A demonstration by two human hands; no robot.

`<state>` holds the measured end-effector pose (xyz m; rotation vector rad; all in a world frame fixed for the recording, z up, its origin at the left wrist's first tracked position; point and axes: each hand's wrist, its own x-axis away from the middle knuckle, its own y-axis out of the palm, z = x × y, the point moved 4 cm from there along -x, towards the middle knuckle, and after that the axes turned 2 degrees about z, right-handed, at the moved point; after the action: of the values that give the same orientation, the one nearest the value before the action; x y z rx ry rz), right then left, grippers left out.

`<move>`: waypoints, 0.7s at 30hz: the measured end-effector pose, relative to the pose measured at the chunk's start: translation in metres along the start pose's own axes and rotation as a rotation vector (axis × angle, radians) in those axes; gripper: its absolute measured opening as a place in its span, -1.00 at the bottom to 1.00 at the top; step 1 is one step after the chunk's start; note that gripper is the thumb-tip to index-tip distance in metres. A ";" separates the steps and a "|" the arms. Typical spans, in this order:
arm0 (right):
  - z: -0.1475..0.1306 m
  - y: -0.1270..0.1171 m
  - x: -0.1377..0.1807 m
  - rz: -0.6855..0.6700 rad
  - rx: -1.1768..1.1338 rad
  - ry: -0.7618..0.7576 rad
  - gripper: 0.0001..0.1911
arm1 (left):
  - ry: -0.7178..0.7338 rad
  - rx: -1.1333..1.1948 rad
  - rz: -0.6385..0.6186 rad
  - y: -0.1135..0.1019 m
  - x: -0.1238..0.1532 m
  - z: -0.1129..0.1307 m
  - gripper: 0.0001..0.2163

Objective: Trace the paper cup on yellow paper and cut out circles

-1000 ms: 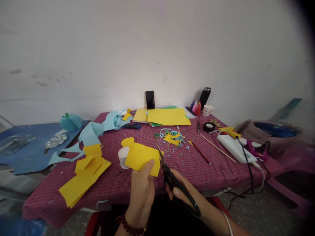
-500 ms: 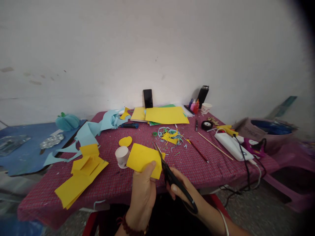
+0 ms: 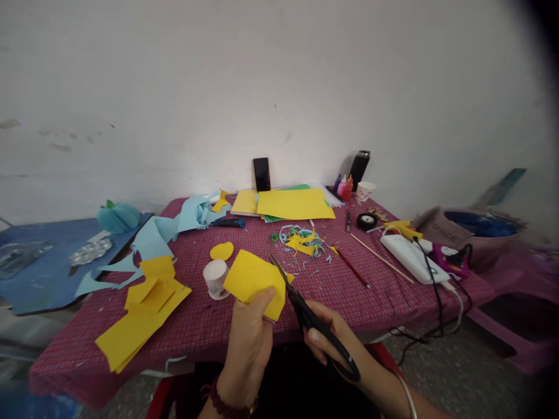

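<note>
My left hand (image 3: pixel 248 343) pinches a piece of yellow paper (image 3: pixel 252 279) at its lower edge, holding it above the near side of the red checked table (image 3: pixel 205 323). My right hand (image 3: pixel 336 343) grips black scissors (image 3: pixel 305 311) with its fingers through the handles. The blades point up and left and touch the paper's right edge. A small yellow cut-out (image 3: pixel 222 251) lies on the cloth just beyond a white paper cup (image 3: pixel 215 278) lying on its side.
Yellow sheets (image 3: pixel 140 311) and light blue scraps (image 3: pixel 166 233) lie at the left. A stack of yellow paper (image 3: pixel 294 204), a phone (image 3: pixel 261 174), a black flask (image 3: pixel 360 167) and glue bottles (image 3: pixel 344 187) stand at the back. A white power strip (image 3: pixel 410 256) with cables lies at the right.
A small rounded yellow piece has come off the held paper and now lies on the cloth beyond the cup. The scissors have moved slightly along the paper's right edge.
</note>
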<state>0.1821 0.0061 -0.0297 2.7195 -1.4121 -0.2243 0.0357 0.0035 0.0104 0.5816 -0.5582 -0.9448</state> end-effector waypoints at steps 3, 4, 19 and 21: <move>-0.002 -0.001 0.003 0.007 0.016 0.022 -0.52 | -0.018 -0.005 0.003 0.000 0.000 -0.001 -0.59; -0.003 -0.002 0.003 0.008 0.021 0.031 -0.50 | -0.023 -0.006 -0.002 0.001 0.001 -0.001 -0.60; -0.024 -0.048 0.021 -0.184 0.218 0.134 -0.46 | -0.212 -0.204 -0.105 -0.012 0.000 -0.006 -0.71; -0.025 -0.050 0.023 -0.224 0.231 0.184 -0.47 | -0.265 -0.263 -0.127 -0.015 0.001 -0.008 -0.71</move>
<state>0.2394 0.0155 -0.0139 2.9900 -1.1505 0.1860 0.0322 -0.0027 -0.0053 0.2583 -0.6256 -1.2038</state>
